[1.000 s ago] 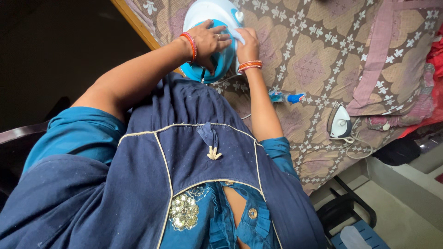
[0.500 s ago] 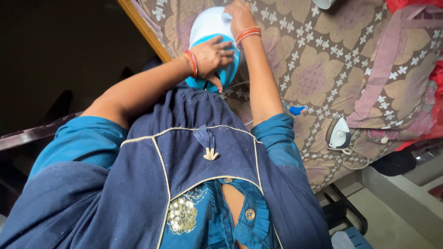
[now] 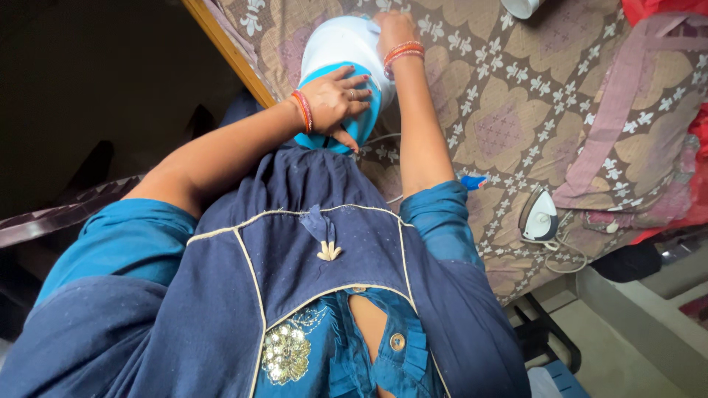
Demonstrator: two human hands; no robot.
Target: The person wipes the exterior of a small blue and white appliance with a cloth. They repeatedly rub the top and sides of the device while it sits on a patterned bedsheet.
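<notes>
A round white and blue appliance (image 3: pixel 335 51) lies on a patterned brown bedspread (image 3: pixel 516 96). My left hand (image 3: pixel 335 99) rests flat on its blue lower part, fingers spread over it. My right hand (image 3: pixel 392 28) presses a small white cloth (image 3: pixel 374 26) against the white upper part. Both wrists wear orange bangles. My dark blue clothing fills the lower half of the view.
A small white and blue clothes iron (image 3: pixel 539 217) with a coiled cord lies on the bed at right. A blue-capped bottle (image 3: pixel 472 180) peeks out beside my right sleeve. A pink-edged pillow (image 3: pixel 627 110) sits further right. A wooden bed edge (image 3: pixel 225 48) runs at left.
My right hand with the cloth has moved from the appliance's lower right side up to its top. My left hand has stayed on the blue part.
</notes>
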